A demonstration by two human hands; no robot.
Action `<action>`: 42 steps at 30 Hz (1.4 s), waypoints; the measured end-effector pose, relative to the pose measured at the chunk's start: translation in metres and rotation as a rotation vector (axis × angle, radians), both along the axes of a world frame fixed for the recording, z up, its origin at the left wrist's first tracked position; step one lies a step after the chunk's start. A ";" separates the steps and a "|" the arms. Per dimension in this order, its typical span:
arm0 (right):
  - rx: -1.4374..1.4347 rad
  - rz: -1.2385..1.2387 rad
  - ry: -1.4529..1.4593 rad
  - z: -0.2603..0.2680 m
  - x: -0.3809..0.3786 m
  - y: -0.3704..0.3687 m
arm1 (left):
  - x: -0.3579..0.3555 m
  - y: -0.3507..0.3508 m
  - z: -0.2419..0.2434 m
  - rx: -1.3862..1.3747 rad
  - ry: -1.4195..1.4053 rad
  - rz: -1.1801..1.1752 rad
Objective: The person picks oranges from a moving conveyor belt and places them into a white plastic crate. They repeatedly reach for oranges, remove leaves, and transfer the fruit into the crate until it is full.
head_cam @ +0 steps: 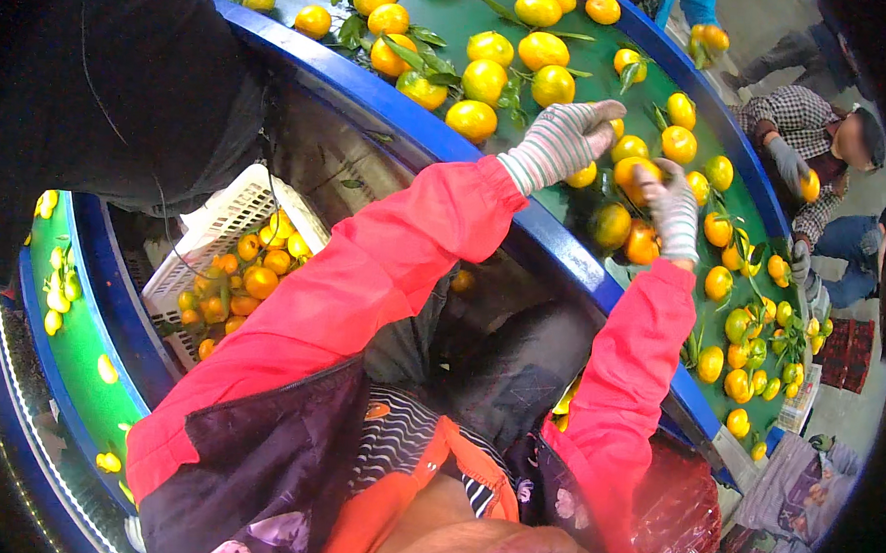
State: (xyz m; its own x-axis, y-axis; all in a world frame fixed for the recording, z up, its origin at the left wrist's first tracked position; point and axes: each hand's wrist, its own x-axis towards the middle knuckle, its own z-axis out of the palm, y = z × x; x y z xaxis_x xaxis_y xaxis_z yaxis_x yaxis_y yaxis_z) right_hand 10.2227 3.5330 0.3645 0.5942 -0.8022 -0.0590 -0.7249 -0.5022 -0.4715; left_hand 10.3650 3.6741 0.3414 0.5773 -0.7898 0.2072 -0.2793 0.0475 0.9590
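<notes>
Striped knit gloves with worn, greyish fingers cover both of my hands. My left hand (pixel 570 137) reaches over the green conveyor belt (pixel 446 2), its fingers stretched forward and its thumb below. A mandarin (pixel 618 128) shows partly at those fingertips; whether they hold it is hidden. Another mandarin (pixel 582 176) lies just under that hand. My right hand (pixel 673 206) has its thumb and fingers on an orange mandarin (pixel 633 178). Close by sit a greenish mandarin (pixel 612 225) and a deep-orange mandarin (pixel 642 243). Many more fruits, some with leaves, are spread along the belt.
A blue rail (pixel 420 136) edges the belt on my side. A white plastic crate (pixel 240 198) of mandarins stands at left, beside a second green belt (pixel 98 341). A person in dark clothing (pixel 160 74) is at upper left. Across the belt, a person in a checked shirt (pixel 793 111) holds fruit.
</notes>
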 end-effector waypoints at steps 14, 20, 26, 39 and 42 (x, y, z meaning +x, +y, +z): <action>1.418 0.213 -1.107 0.041 0.072 0.066 | 0.087 0.029 0.014 -0.289 0.803 -0.377; 1.319 0.198 -1.113 0.044 0.109 0.099 | 0.132 0.076 0.035 -0.497 1.087 -0.547; 1.166 0.188 -1.001 0.039 0.156 0.135 | 0.181 0.106 0.036 -0.351 0.378 -0.329; 1.870 1.015 -1.465 0.063 0.215 0.158 | 0.337 0.174 0.053 -0.414 1.210 -0.308; 1.727 0.782 -1.773 0.067 0.206 0.144 | 0.355 0.173 0.051 -0.430 0.978 -0.051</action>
State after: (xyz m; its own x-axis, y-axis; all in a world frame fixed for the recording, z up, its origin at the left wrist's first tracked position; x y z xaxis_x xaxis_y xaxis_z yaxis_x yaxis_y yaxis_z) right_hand 10.4292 3.6766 0.4317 0.7806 -0.3736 0.5010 0.5181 0.8352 -0.1844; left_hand 10.7203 3.8471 0.3927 0.6115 -0.7889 -0.0612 0.6142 0.4244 0.6653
